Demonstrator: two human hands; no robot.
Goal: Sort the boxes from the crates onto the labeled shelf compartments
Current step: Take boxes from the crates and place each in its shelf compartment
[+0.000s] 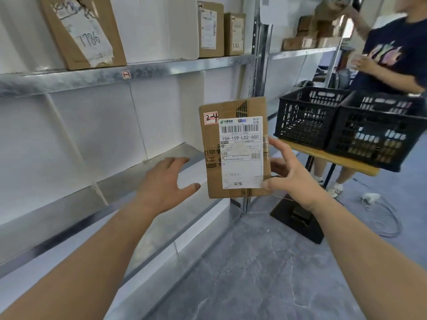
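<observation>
I am holding the cardboard parcel (233,146) upright at centre frame, my right hand (291,174) keeping a pinching grip on its right edge, while my left hand (166,183) is hovering spread at its eight o'clock, touching nothing. I am reading its sticker (211,118) marked 2-4. The next move, I judge, calls for finding the matching shelf (184,65) compartment, away from the black crates (307,116) at three o'clock.

Left arm: bare forearm, stretched forward from the lower left.
Left hand (166,183): back toward the camera, fingers spread and lightly bent, thumb out to the right, holding nothing.
Right arm: bare forearm, stretched forward from the lower right.
Right hand (293,176): gripping the right edge of an upright cardboard box (212,176), thumb on the front, fingers behind.
</observation>
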